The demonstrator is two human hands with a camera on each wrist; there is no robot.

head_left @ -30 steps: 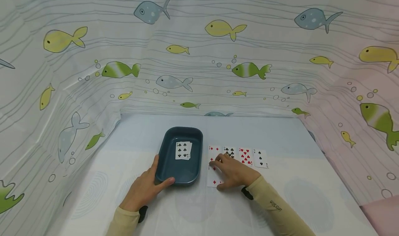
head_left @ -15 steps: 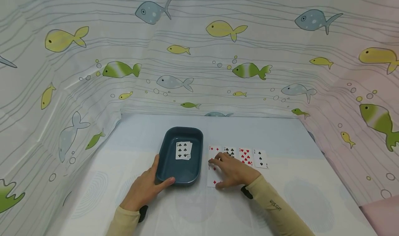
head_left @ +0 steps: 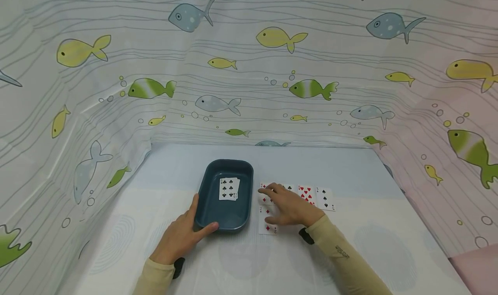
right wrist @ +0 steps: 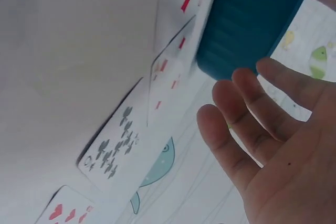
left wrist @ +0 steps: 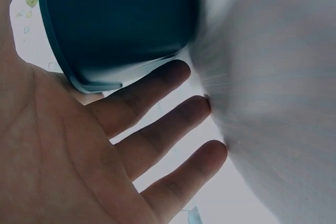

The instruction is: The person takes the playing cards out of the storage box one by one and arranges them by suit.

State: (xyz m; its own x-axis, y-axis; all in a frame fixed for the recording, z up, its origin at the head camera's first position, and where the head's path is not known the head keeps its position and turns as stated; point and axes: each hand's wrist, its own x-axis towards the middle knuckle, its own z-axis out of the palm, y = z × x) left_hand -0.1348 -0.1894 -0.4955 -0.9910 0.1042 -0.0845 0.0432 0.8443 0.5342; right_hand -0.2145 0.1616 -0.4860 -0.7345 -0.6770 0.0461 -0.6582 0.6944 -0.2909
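Note:
My left hand (head_left: 177, 238) rests against the near left corner of a dark blue tray (head_left: 223, 215), thumb over the front rim. In the left wrist view its other fingers (left wrist: 163, 135) stretch out past the tray wall. A six of clubs (head_left: 228, 189) tops a small stack of playing cards inside the tray. My right hand (head_left: 292, 206) hovers with nothing held, fingers loosely spread over the row of cards. Below it lie a four of diamonds (head_left: 264, 200) and, nearer me, a two of diamonds (head_left: 266, 221). A clubs card (right wrist: 118, 145) is partly hidden in the head view.
Farther right in the row lie a hearts card (head_left: 306, 193) and a three of spades (head_left: 324, 200). A white cloth (head_left: 249, 269) covers the table. Fish-patterned curtains (head_left: 249, 78) stand at the back and sides.
My right hand has risen off the diamond cards and shifted slightly away from me, uncovering more of the two of diamonds. My left hand and the tray have stayed put.

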